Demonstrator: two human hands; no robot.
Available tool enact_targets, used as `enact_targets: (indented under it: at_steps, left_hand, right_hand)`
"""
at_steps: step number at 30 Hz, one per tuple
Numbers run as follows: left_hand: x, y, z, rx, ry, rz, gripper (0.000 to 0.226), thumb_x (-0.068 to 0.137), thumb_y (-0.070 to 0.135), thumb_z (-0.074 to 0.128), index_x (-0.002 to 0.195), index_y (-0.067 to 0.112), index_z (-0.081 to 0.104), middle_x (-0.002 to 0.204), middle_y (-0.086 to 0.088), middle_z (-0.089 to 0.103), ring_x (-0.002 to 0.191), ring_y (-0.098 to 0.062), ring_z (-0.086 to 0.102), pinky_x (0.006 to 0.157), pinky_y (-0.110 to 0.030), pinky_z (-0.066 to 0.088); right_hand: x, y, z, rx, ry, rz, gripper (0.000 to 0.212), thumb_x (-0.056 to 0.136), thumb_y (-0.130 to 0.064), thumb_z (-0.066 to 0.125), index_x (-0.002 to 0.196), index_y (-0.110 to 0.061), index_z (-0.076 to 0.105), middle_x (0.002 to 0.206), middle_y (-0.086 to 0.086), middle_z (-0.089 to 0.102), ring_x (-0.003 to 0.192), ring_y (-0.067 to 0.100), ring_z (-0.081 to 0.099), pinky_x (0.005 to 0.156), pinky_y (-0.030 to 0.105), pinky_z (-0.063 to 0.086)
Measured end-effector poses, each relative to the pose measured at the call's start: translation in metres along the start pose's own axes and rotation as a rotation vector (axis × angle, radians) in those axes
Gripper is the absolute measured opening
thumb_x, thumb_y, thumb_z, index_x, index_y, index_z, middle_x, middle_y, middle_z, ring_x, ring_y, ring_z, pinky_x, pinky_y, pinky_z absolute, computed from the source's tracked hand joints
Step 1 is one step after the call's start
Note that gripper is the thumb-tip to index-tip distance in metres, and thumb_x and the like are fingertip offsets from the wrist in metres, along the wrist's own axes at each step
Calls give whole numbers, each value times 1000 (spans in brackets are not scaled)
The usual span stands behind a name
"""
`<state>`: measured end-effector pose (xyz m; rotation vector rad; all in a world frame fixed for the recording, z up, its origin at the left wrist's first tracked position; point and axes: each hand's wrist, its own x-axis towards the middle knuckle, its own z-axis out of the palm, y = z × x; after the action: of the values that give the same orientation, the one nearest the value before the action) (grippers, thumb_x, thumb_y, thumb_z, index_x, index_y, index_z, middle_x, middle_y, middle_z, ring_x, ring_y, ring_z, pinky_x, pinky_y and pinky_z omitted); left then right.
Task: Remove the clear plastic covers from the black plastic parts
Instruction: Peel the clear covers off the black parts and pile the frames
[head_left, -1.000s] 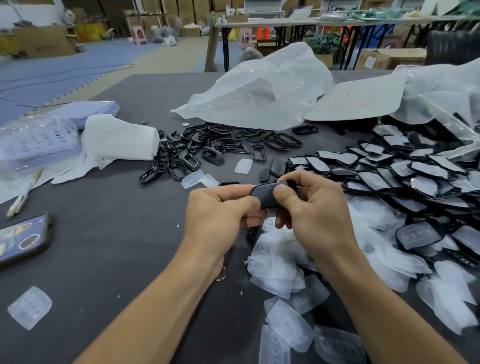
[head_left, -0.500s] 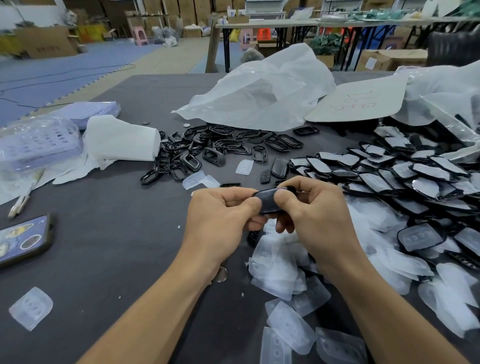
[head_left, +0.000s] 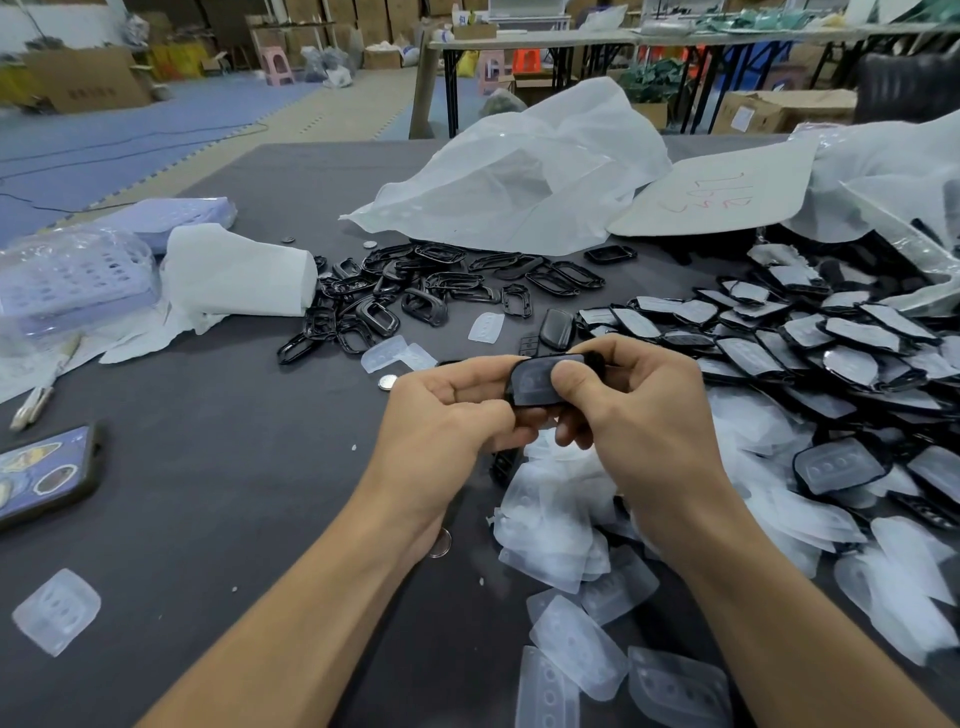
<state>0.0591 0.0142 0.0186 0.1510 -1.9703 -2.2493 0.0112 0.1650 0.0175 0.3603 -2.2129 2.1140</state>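
Since a moment before, the black part (head_left: 535, 382) had tipped up between my hands, so its broad face looked at me where only a thin edge had shown. Everything lay on the dark grey table (head_left: 218, 493). At 12 o'clock from my hands sat a crumpled white plastic bag (head_left: 509, 182). From 1 to 3 o'clock spread the heap of covered parts (head_left: 810, 338), and at 5 o'clock the pile of loose clear covers (head_left: 561, 525). Bare black frames (head_left: 415, 291) were scattered at 11 o'clock, and a phone (head_left: 47, 478) lay at 9 o'clock. My left hand (head_left: 441, 421) pinched the part's left end; my right hand (head_left: 639, 410) gripped its right end, thumb pressed flat on the face. Whether its cover had lifted, I could not tell. A coin (head_left: 387, 383) lay just beside my left knuckles at 10 o'clock.
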Motion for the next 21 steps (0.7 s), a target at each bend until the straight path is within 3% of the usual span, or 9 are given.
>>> enact_targets:
  at_steps: [6,14,18,21]
  left_hand:
    - [0,0,1,94,86,29,16,91,2,73,92,14,84,82,-10,80,67,-14,73,67,-23,59]
    - [1,4,3,121,217,19,40,85,-10,75,65,25,81,65,-11,76,51,-15,69,54,-24,60]
    - [-2,6,3,155,150,30,32,84,-8,75,75,21,85,66,-15,75,52,-18,64,57,-27,58]
    - [-3,6,3,146,149,22,28,84,-8,75,79,17,85,68,-16,75,52,-17,65,57,-26,57]
  right_hand:
    - [-2,1,3,-16,-22,-1,17,91,-6,71,76,-13,70,60,8,69,45,20,62,47,23,46]
    - [-4,-2,6,-29,-48,3,14,90,-1,69,77,-7,70,60,17,66,46,22,60,47,25,45]
    - [-8,-2,8,-163,-44,-51,20,86,-19,78,69,-16,69,58,8,65,51,28,61,48,33,48]
    - [-7,-3,9,-144,-72,-55,21,90,-14,76,69,-15,70,57,10,64,46,25,57,48,34,48]
